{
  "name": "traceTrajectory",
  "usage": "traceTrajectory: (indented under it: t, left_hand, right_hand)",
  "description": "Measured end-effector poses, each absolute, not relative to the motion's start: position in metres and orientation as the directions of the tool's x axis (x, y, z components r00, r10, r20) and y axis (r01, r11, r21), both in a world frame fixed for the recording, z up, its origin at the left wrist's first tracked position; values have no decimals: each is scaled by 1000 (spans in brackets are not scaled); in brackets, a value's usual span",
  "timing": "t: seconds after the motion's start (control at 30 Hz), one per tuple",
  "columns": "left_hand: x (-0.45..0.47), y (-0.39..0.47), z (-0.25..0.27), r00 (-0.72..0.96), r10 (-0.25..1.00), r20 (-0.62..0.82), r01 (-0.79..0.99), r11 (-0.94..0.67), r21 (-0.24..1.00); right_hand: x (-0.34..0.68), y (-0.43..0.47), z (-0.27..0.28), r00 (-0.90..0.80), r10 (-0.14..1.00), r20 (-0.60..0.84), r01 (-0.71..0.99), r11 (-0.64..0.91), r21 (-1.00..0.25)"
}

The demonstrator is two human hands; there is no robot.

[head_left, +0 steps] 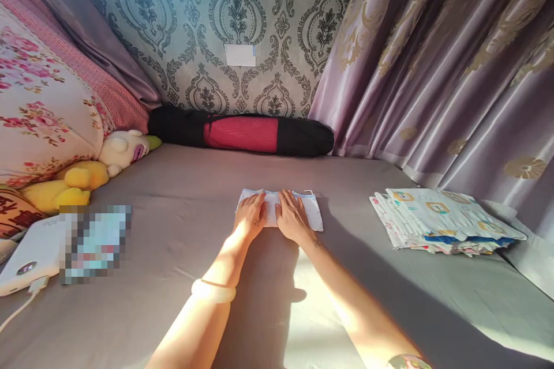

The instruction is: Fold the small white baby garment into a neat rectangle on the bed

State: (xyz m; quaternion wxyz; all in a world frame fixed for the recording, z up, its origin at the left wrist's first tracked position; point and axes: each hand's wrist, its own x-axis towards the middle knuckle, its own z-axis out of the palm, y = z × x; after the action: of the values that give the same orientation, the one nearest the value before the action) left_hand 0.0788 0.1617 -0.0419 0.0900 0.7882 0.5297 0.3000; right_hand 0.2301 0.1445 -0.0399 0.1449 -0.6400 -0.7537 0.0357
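Note:
A small folded white cloth (272, 213) with a fine dotted pattern and a bluish edge lies flat on the grey sheet (182, 196), straight ahead of me. My left hand (251, 211) rests palm down on its left part, fingers stretched forward. On the right part lies my right hand (293, 216), also flat, with its fingers extended. Neither hand grips the cloth; both press on it from above. A thin white string or strip sticks out at the cloth's far right corner. The palms hide some of its surface.
To the right sits a stack of folded patterned cloths (450, 219). At left are a white power bank (32, 253) with a cable, a blurred-out flat item (97, 245), plush toys (82, 179) and a floral cushion (38, 98). A black-and-red rolled bag (240, 132) lies along the wall.

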Motion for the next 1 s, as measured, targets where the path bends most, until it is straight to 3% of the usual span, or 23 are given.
traceTrajectory:
  t: [0.3,0.6,1.0]
  left_hand:
    - [80,155,-43,358,908,219,850,-414,325]
    - [80,156,-45,357,908,218,857,-412,309]
    - [81,158,-49,357,913,198,867,-403,294]
  right_hand:
    - [222,144,-48,-132,973,190,958,174,-226]
    - [232,140,-40,-127,979,157,947,167,-275]
    - [252,138,-53,-72,981,182,981,103,-165]
